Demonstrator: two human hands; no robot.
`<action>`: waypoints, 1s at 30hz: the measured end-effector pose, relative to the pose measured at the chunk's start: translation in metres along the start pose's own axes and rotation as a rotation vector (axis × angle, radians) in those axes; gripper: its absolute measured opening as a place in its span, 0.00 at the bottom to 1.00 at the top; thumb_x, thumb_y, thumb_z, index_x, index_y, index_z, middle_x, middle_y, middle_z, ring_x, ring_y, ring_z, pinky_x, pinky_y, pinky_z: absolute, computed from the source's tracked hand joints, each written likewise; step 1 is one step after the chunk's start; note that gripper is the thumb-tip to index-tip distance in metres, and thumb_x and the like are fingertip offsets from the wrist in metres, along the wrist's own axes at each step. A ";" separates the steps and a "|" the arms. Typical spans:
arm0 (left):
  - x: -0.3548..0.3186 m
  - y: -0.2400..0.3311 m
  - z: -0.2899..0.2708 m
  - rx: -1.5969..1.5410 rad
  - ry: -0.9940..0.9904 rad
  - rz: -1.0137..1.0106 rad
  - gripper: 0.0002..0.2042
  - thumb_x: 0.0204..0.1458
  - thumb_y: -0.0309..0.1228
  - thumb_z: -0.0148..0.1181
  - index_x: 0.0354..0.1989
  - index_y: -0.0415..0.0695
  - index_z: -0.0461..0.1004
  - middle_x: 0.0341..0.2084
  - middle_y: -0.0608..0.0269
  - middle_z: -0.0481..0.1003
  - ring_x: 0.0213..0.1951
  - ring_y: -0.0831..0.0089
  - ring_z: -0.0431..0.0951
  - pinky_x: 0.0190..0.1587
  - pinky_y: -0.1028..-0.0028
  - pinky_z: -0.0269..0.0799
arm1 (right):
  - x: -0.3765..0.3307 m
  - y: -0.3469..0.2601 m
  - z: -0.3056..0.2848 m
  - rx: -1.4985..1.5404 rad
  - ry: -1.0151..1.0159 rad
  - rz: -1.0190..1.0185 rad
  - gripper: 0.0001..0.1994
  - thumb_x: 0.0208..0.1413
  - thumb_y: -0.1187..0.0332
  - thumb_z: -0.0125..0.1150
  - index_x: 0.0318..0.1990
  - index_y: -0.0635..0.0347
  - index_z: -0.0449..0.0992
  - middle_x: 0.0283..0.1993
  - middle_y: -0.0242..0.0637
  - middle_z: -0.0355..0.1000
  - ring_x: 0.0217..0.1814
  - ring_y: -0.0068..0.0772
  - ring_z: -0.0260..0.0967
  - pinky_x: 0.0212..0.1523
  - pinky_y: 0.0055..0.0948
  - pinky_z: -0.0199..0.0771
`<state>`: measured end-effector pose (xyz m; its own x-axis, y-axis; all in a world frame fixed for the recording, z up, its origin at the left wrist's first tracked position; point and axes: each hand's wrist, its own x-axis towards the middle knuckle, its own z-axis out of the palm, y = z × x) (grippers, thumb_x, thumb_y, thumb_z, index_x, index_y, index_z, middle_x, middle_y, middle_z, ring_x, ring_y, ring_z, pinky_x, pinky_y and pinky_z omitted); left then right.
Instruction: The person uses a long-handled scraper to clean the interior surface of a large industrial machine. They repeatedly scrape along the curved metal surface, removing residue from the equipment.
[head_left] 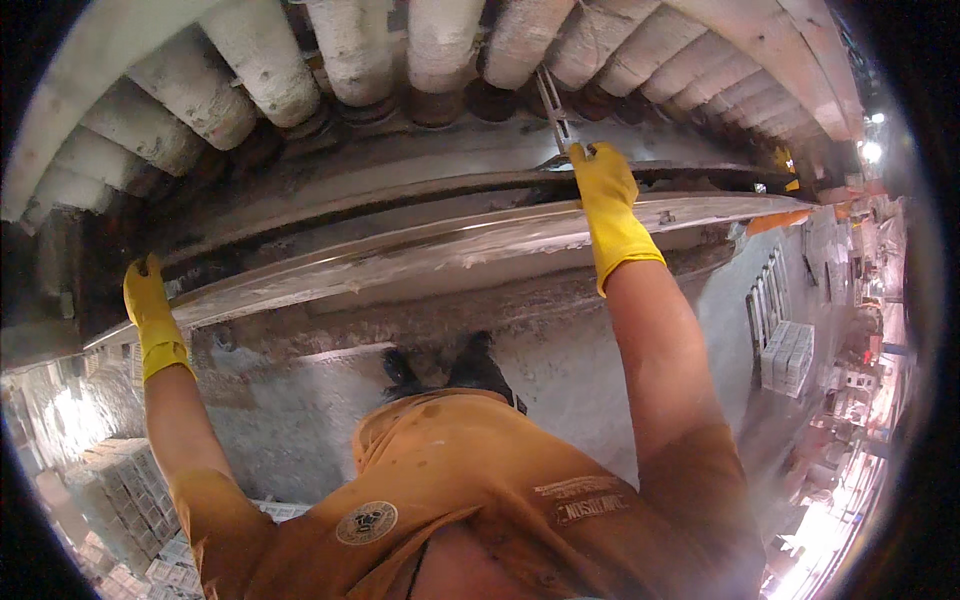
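Observation:
Both my hands wear yellow rubber gloves. My right hand [606, 190] is closed at the lower end of a narrow slotted metal bar [553, 103], which points up and away towards a row of pale rollers. Far to the left, my left hand [149, 300] has its fingers curled at the end of a long dark trough [400, 198]; what they grip, if anything, is hidden. Between my arms runs the trough's pale, worn front ledge [420, 245], wet-looking and stained.
Thick whitish rollers [445, 45] curve across the far side above the trough. Stacked pale blocks [118, 490] stand at the lower left. A white crate [787, 358] sits on the floor at right, beside a slatted rack [768, 295]. My dark shoes [400, 368] are below the ledge.

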<state>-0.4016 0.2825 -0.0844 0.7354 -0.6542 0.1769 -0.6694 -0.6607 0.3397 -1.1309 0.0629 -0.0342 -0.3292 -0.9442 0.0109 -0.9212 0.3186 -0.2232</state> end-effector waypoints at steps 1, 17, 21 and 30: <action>-0.005 0.003 0.003 0.012 0.039 0.001 0.26 0.61 0.53 0.58 0.54 0.43 0.81 0.52 0.50 0.82 0.55 0.51 0.81 0.57 0.58 0.74 | -0.001 -0.002 -0.003 0.005 -0.011 -0.004 0.29 0.61 0.41 0.59 0.58 0.55 0.80 0.57 0.49 0.79 0.60 0.55 0.77 0.58 0.49 0.76; -0.108 0.179 0.028 0.051 -0.066 0.039 0.24 0.61 0.52 0.59 0.51 0.45 0.81 0.50 0.50 0.82 0.53 0.49 0.81 0.56 0.58 0.75 | -0.015 -0.001 -0.009 0.253 0.028 -0.211 0.26 0.62 0.44 0.59 0.55 0.55 0.82 0.47 0.49 0.82 0.53 0.53 0.80 0.55 0.46 0.77; -0.103 0.179 0.028 0.055 -0.060 0.014 0.23 0.62 0.52 0.60 0.53 0.45 0.81 0.49 0.53 0.83 0.53 0.51 0.82 0.56 0.58 0.75 | -0.017 0.022 -0.004 0.364 0.092 -0.484 0.25 0.62 0.45 0.61 0.56 0.53 0.82 0.49 0.45 0.83 0.52 0.50 0.80 0.55 0.43 0.77; -0.105 0.175 0.030 -0.003 -0.042 0.006 0.23 0.62 0.50 0.62 0.53 0.42 0.81 0.48 0.53 0.84 0.51 0.55 0.83 0.55 0.61 0.75 | 0.092 0.150 -0.009 0.397 0.145 -0.177 0.27 0.62 0.45 0.62 0.59 0.56 0.81 0.55 0.45 0.82 0.59 0.45 0.79 0.59 0.37 0.75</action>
<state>-0.5989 0.2242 -0.0708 0.7259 -0.6733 0.1402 -0.6738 -0.6555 0.3411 -1.3013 0.0248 -0.0578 -0.2254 -0.9508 0.2126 -0.8244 0.0699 -0.5616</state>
